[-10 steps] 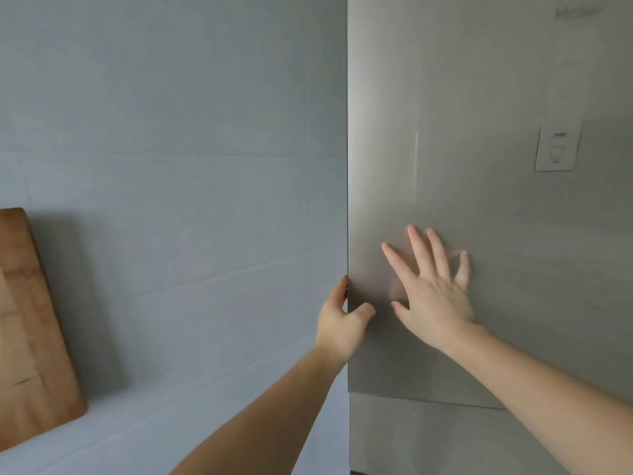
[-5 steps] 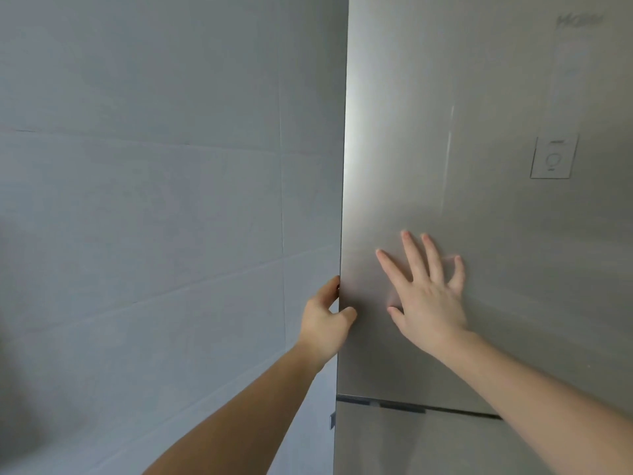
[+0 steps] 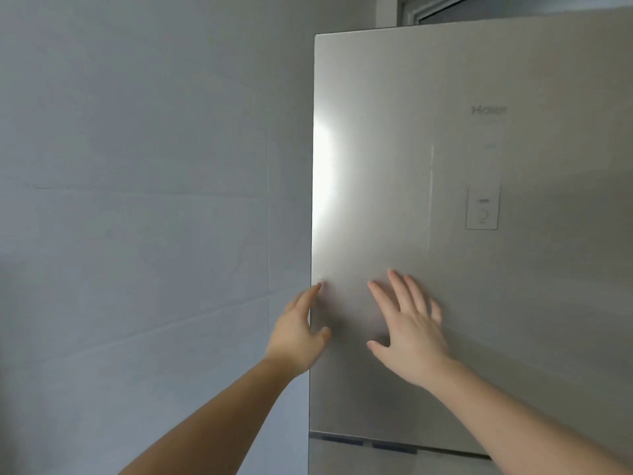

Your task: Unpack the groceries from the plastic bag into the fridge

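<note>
Left hand hooks the door at its left vertical edge, fingers behind, thumb in front. Right hand lies flat on the door face, fingers spread. The left is nearer the opening edge; groceries and bag are unseen.

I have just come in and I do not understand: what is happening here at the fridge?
A person stands at a steel fridge, with both hands on its upper door. The left hand is at the door's left edge, beside the tiled wall, thumb on the front. The right hand lies flat on the door face, fingers spread. The door looks shut. No bag or groceries are in view.
</note>
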Available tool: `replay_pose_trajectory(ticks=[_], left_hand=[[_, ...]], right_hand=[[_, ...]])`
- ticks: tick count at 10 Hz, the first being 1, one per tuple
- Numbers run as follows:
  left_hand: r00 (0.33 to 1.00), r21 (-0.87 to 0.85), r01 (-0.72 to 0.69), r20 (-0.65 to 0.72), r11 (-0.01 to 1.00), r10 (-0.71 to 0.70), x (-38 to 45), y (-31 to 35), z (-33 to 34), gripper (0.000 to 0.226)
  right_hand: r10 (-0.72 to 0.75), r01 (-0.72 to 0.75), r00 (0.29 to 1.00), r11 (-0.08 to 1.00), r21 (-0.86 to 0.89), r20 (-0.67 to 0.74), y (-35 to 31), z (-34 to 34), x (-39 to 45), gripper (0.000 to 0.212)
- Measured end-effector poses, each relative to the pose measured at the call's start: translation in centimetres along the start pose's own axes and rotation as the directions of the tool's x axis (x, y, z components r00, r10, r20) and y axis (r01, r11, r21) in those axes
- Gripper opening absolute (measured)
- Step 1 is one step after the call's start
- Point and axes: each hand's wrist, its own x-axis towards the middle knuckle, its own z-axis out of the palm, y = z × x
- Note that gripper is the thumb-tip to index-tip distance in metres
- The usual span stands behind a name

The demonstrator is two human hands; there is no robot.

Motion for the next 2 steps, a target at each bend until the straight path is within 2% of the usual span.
replay_pose_trajectory(ticks=[1,2], left_hand=[[0.994,0.347,-0.098,0.083,0.933,0.074,-1.1,2.2,-0.3,0.080],[0.992,0.502,-0.074,0.123,0.862,0.013,-3.0,3.4,0.0,0.083]], right_hand=[[0.016,-0.018,1.000,0.994,0.109,0.016,2.0,-1.4,-1.5,0.090],[0.043,-0.052,0.997,0.989,0.136,0.063,4.7,-2.5,-2.7,0.089]])
